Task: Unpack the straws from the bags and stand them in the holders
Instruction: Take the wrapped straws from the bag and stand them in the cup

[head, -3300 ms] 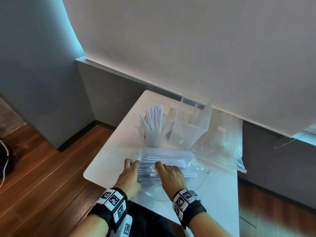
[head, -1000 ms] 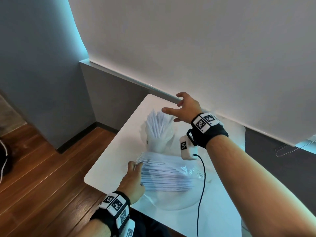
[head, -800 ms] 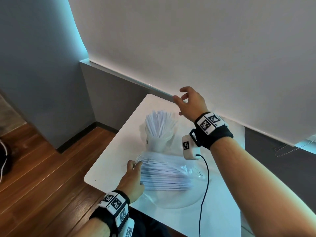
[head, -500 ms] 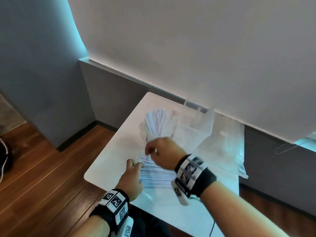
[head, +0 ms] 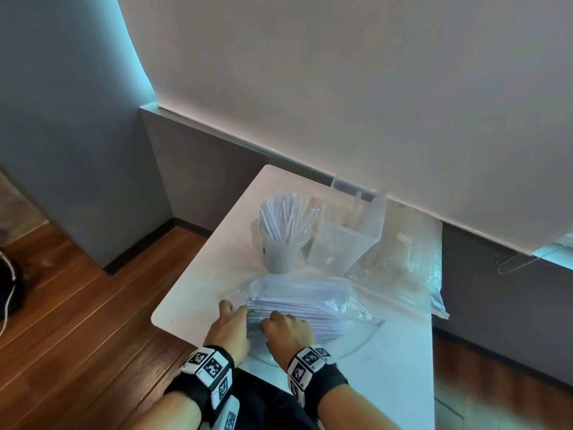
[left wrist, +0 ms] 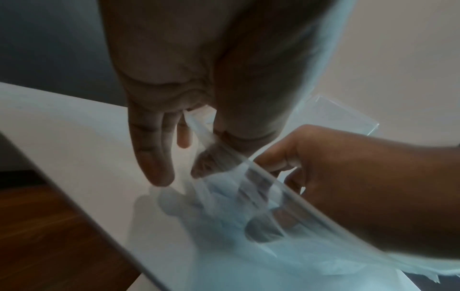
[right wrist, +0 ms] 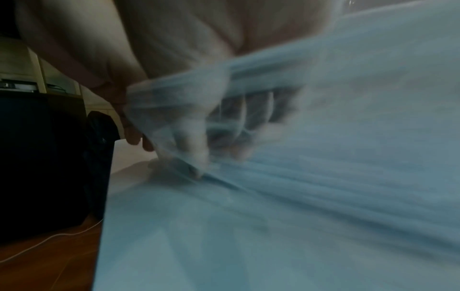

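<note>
Back from the top of the frame, the right hand curls into the bag of straws at bottom middle, the left hand pinches its rim, and a hard pull could spill straws off the table

White straws in a pale cup, more in a clear bag; white table, reddish-brown wood floor, black-and-white checked wristbands
</note>
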A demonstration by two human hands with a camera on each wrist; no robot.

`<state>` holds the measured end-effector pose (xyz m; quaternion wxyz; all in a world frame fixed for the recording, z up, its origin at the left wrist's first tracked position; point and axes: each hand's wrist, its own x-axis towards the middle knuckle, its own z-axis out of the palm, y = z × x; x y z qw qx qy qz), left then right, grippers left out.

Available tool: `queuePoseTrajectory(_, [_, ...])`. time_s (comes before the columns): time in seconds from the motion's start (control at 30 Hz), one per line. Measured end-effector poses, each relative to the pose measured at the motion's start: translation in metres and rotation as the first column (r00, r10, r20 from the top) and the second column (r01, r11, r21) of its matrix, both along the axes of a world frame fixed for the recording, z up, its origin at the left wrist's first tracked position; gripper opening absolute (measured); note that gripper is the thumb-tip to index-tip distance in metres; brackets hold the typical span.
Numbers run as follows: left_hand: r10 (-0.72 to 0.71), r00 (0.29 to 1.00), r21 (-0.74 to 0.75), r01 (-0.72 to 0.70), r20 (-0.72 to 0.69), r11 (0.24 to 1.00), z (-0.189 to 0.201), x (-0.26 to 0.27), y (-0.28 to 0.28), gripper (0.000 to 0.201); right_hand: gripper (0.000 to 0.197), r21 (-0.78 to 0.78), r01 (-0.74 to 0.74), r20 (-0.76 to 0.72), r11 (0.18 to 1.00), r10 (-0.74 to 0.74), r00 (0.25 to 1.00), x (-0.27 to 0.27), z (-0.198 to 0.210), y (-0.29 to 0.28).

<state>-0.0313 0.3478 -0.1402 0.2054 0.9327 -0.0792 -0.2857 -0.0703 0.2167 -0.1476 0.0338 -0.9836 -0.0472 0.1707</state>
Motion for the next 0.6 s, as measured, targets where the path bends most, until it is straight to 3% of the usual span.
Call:
queuePoseTrajectory(0.2, [-0.032,0.999,-0.063,0.03,-0.034,0.998,-0.009,-0.003,0.001,0.063,0.024,-0.003,0.011,0.007,1.0,-0.011,1.0,-0.005,0.001,0.002])
queuePoseTrajectory(0.6, [-0.033,0.999,-0.089,0.033,0.008,0.995,-0.018,-0.005,0.005,0.076,0.027,-0.019,0.005,0.056,1.0,-0.004,0.998,-0.007,0.001,0.003])
